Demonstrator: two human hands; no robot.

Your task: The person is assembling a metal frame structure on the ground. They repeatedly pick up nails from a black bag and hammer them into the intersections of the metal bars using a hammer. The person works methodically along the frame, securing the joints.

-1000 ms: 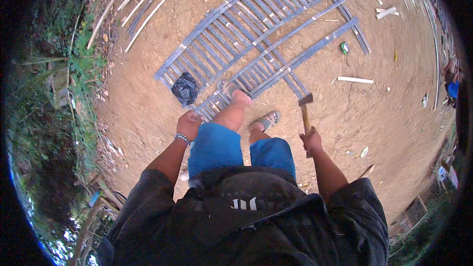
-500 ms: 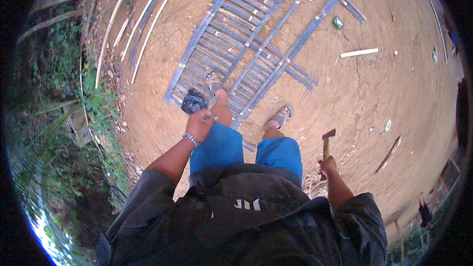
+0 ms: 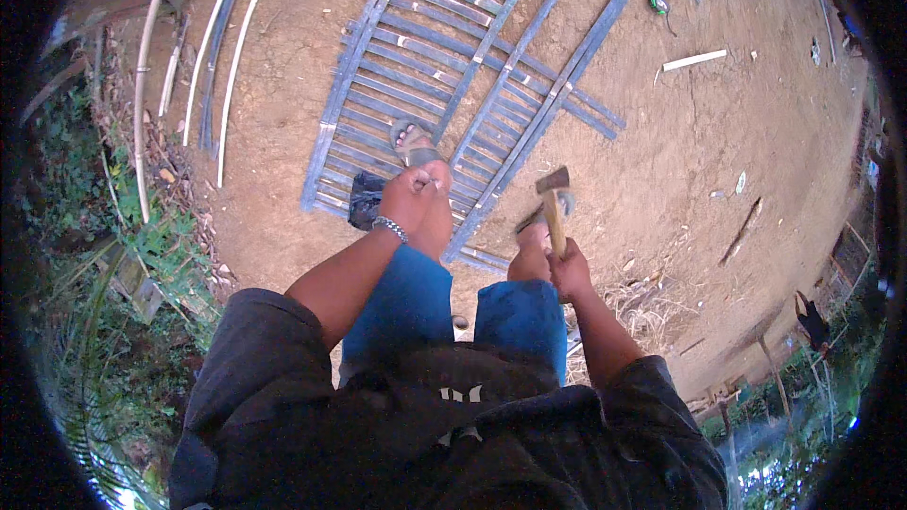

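Note:
My left hand point(image 3: 413, 200) is closed in a pinch over my left shin, a bracelet at its wrist. Whatever its fingertips hold is too small to make out. Right beside that hand is a crumpled black plastic bag point(image 3: 367, 200); I cannot tell whether hand and bag are joined. My right hand point(image 3: 570, 271) grips the wooden handle of a small hatchet point(image 3: 555, 212), its dark metal head raised in front of my right foot. Below both hands lies a lattice panel of dark slats point(image 3: 397, 85), and my sandalled left foot stands on it.
Long thin poles point(image 3: 234, 66) lie at the left, beside greenery. On the bare earth to the right are a green tape measure point(image 3: 658, 2), a pale strip of wood point(image 3: 694, 60) and a stick point(image 3: 742, 231). Dry straw point(image 3: 642, 312) lies near my right forearm.
My right hand has swung the hatchet inward and forward, from out at my right side to before my right leg. My left hand has moved forward and slightly right, still pinched.

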